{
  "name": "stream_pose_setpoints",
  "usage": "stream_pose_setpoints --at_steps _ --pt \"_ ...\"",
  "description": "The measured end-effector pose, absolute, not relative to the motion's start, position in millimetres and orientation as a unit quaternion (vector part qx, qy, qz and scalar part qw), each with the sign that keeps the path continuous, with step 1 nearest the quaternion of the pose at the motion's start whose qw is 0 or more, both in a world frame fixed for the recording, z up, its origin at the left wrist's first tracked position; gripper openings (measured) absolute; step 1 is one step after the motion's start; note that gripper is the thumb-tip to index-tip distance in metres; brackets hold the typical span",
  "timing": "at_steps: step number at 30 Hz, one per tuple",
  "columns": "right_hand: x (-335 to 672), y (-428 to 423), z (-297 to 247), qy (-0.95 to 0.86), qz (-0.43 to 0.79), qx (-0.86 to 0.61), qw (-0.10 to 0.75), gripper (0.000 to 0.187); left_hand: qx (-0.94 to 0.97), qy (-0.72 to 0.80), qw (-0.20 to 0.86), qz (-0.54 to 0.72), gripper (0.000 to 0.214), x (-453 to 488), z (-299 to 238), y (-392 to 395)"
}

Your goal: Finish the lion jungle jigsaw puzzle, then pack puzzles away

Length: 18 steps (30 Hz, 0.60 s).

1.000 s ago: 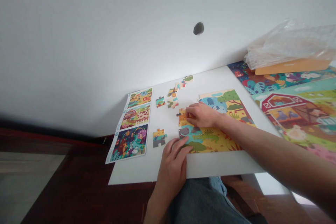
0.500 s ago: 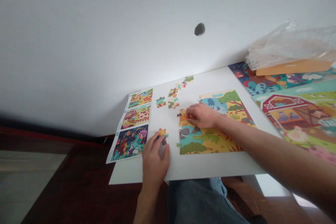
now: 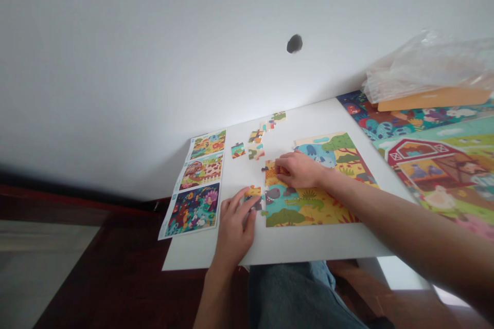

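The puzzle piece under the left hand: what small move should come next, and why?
Probably slide the puzzle piece a little to the right, against the left edge of the assembled puzzle. The left hand has its fingertips on the piece, which lies just left of the grey hippo at that edge. The right hand rests on the puzzle, which should steady it.

On the bench (image 3: 309, 247) before you, the part-built puzzle (image 3: 324, 200) lies in the middle, with your right hand (image 3: 299, 169) on its far-left corner. Just left of it sits a single piece (image 3: 253, 191) under your left hand (image 3: 233, 229) (touching the puzzle or not, I cannot tell). The picture sheet (image 3: 196, 185) lies farther left, with loose pieces (image 3: 254, 144) behind. A larger puzzle (image 3: 436, 164) lies to the right, with a box (image 3: 432, 97) under a plastic bag (image 3: 428, 67) at its far end.
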State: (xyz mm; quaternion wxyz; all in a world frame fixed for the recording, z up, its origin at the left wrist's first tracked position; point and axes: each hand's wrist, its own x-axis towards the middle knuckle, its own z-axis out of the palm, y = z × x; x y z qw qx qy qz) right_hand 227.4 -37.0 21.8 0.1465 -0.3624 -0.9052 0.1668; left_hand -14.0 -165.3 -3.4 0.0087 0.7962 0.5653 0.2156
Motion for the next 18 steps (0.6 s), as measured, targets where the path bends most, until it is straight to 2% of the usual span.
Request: stream_pose_setpoints --at_steps 18 --pt "226 -37 23 -0.905 0.166 -0.364 0.144 0.016 0.781 0.562 0.036 0.270 0.032 -14 -13 -131"
